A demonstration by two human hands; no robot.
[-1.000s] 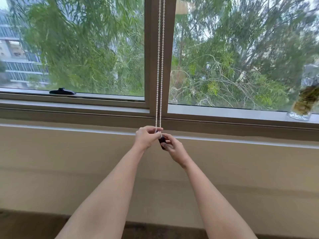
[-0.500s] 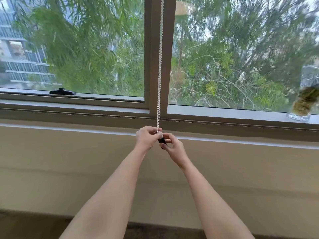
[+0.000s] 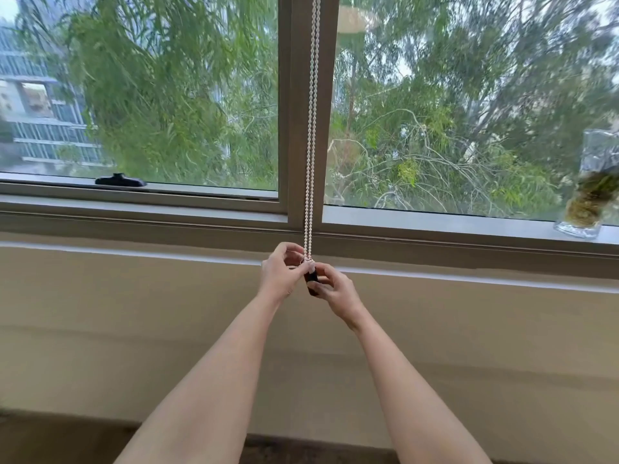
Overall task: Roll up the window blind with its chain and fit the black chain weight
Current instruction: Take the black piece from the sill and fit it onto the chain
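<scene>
Black chain weight point(image 3: 311, 283) pinched by both hands, left hand point(image 3: 280, 274), right hand point(image 3: 335, 291).

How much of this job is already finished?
Done: no blind covers the window glass, so it seems rolled up. In hand: left hand pinches the white beaded chain; right hand holds the small black chain weight at its lower end. Left: whether the weight has seated is hidden.
</scene>
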